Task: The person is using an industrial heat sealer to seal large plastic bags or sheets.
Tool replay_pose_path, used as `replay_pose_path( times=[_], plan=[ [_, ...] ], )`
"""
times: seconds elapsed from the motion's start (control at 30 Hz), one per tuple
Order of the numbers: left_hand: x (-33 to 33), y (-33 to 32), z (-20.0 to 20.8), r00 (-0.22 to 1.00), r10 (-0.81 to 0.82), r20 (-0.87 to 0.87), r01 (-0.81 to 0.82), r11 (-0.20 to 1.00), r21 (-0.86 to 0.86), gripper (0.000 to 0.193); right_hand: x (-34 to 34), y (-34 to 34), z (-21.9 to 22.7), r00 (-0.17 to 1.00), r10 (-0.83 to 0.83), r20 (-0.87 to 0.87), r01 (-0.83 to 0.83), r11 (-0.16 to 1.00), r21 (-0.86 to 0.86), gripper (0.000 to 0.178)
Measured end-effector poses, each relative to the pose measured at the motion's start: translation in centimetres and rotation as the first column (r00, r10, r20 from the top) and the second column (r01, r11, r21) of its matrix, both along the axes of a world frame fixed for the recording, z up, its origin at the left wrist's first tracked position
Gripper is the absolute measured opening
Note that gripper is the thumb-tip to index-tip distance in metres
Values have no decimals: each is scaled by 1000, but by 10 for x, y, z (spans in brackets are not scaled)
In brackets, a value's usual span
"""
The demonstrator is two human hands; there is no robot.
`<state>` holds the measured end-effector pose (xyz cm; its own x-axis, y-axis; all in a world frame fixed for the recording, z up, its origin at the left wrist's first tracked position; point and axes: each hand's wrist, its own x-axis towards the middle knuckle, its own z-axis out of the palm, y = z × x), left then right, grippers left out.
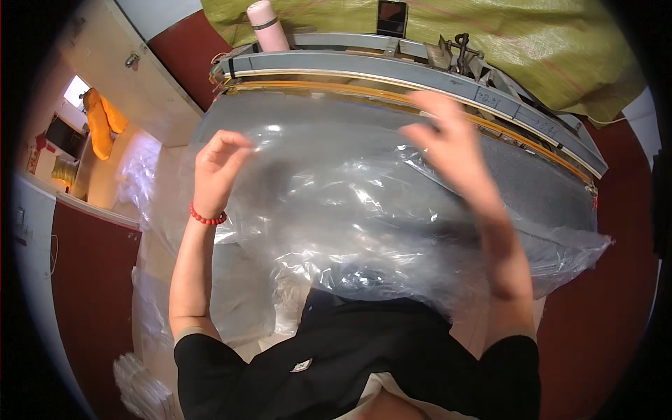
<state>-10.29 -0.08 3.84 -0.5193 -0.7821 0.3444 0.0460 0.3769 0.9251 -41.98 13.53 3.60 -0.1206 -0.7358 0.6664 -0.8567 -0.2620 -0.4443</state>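
A large sheet of clear plastic film (pixel 336 203) spreads over the work surface in front of me, wrinkled and shiny, and hangs down toward my body. My left hand (pixel 218 168), with a red bead bracelet at the wrist, is raised over the film's left part. Its thumb and fingertips are pinched together, apparently on the clear film, though the edge is hard to see. My right hand (pixel 448 136) is blurred by motion above the film's far right part, close to the long grey metal bar (pixel 336 66). Its thumb and fingers stand apart with nothing visible between them.
An orange strip (pixel 329 89) runs along the bar. Behind it stand a pink bottle (pixel 267 26), a dark phone-like slab (pixel 392 18) and a metal clamp (pixel 462 52), before a yellow-green woven sheet (pixel 546 56). Stacked clear plastic (pixel 143 385) lies at lower left, below an open door (pixel 133 77).
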Motion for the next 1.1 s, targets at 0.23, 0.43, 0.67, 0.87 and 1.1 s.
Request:
replay_pose_path(
  times=[0.23,0.43,0.67,0.87,1.1],
  plan=[
    [32,8,-3,878,-229,420,228,972,53,18,38,-32,-30,807,236,541,-451,838,307,14],
    [65,37,-112,668,-493,558,391,870,300,12,-148,112,-56,752,-560,346,423,814,399,15],
    [140,-52,-173,424,-349,836,342,916,209,16,-335,449,-58,119,-917,380,984,160,79,27],
    [145,-174,-28,657,408,634,-132,890,-436,12,-358,482,-94,-115,-965,235,989,-88,119,33],
    [15,4,-96,368,-475,799,712,697,85,71,-389,497,-97,-70,-905,419,985,4,174,32]
  ],
)
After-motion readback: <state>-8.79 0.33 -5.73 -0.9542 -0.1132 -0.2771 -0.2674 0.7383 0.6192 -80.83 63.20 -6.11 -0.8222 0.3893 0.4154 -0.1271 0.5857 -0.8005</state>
